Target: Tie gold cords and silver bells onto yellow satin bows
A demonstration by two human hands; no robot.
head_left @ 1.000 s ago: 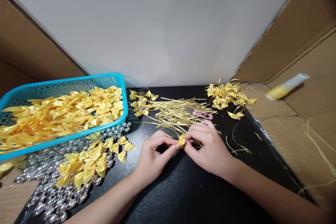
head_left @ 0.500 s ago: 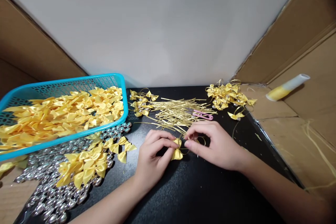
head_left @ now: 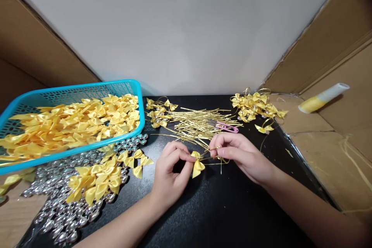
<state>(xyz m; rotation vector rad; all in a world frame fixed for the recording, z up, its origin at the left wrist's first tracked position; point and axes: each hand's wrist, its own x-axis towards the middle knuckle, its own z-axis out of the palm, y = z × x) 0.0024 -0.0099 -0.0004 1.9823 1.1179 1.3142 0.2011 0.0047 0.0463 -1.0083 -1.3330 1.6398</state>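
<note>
A yellow satin ribbon bow (head_left: 198, 167) is pinched between the thumb and fingertips of my left hand (head_left: 174, 170). From its knot a thin gold cord (head_left: 213, 163) runs to the right. My right hand (head_left: 242, 156) has thumb and forefinger closed on that cord, a short way from the bow. A thin pale needle-like tip shows below the right fingers; what it belongs to is hidden. Just beyond both hands lies a heap of cut gold cords (head_left: 197, 122), with pink-handled thread snips (head_left: 227, 127) on its right side.
A turquoise basket (head_left: 142, 108) of yellow bows stands at the left. Silver beads (head_left: 62, 213) and loose bows (head_left: 99, 182) lie before it. Finished-looking bows with cord loops (head_left: 252, 104) are piled at the back right, near a yellow-and-white tube (head_left: 324, 97) on cardboard.
My right hand has drawn a little to the right, away from the bow, and the cord between the hands shows longer. The left hand keeps its pinch. The view has shifted slightly.
</note>
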